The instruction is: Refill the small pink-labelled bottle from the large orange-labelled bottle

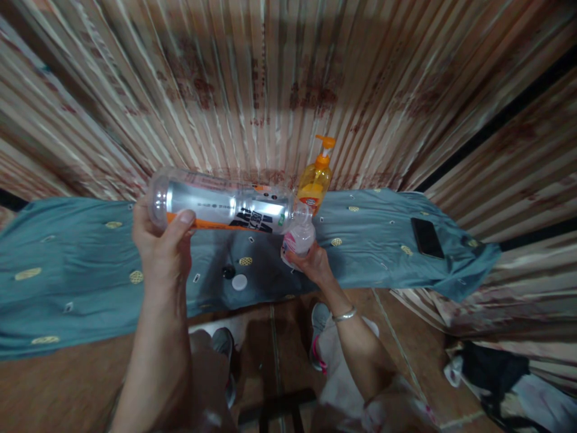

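Over the bench (81, 282) with its blue cloth, the left hand (157, 240) holds a big clear bottle (225, 207) on its side, fingers wrapped tight round the bottom end. The right hand (313, 261) grips a small bottle (297, 239), fingers closed round it. The big bottle's mouth touches the top of the small one. Behind them stands a yellow pump bottle (315, 183). A white cap (239, 282) and a black cap (228, 272) lie on the cloth. A dark phone (427, 238) lies far to the right.
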Demonstrator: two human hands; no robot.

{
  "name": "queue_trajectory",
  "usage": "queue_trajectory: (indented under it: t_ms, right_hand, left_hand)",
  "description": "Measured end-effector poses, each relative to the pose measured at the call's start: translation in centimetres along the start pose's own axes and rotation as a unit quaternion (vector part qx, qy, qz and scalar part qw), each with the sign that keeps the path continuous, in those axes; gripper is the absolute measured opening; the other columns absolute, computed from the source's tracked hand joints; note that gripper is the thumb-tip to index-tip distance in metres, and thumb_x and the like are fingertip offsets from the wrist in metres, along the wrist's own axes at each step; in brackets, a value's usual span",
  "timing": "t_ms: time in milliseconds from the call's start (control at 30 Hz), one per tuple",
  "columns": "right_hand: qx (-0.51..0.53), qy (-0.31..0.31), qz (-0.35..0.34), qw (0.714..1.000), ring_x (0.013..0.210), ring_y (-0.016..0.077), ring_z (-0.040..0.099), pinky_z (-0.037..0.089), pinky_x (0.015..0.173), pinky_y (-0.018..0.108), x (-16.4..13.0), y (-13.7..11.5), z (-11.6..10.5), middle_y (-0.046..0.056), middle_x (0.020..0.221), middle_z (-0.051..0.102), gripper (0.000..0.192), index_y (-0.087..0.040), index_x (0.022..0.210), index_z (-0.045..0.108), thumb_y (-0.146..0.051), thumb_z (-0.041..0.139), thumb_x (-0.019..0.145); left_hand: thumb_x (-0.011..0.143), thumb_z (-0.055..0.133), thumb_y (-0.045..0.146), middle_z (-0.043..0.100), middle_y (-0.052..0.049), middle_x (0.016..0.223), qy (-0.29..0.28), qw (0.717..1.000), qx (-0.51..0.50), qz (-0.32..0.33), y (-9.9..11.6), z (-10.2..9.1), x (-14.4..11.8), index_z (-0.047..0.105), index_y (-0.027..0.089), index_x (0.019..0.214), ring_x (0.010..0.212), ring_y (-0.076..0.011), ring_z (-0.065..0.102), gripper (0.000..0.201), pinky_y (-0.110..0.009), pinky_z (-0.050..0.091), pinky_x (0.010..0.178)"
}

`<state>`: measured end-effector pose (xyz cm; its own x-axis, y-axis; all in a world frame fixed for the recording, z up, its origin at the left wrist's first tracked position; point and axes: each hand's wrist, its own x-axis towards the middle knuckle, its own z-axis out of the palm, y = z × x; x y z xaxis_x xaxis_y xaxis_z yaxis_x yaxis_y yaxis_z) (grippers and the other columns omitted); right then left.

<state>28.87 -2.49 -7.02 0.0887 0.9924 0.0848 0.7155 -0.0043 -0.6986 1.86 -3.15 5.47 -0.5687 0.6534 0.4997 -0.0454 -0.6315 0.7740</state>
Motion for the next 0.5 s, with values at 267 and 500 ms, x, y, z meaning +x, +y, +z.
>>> queue_trajectory:
  t_ms: [267,500]
  right_hand:
    - [0.000,-0.001,-0.004,1.000,0.105,0.0339,0.083,0.066,0.085,0.037,-0.06,-0.10,-0.19,0.016,0.109,0.085,0.064,-0.015,0.131,0.067,-0.042,0.089,0.078]
    - [-0.004,-0.017,0.007,1.000,0.108,0.0351,0.082,0.066,0.090,0.040,-0.09,-0.56,-0.63,0.017,0.113,0.084,0.065,-0.014,0.130,0.066,-0.043,0.089,0.077]
  left_hand:
    - [0.047,0.100,0.044,0.060,0.003,0.078,0.000,1.000,0.012,-0.003,0.08,-0.12,-0.09,0.070,0.021,0.093,0.080,-0.0171,0.063,0.060,-0.035,0.059,0.082]
    - [0.046,0.100,0.043,0.059,0.004,0.078,0.002,1.000,-0.002,-0.005,0.37,0.20,-0.16,0.069,0.021,0.092,0.080,-0.0153,0.061,0.060,-0.031,0.057,0.081]
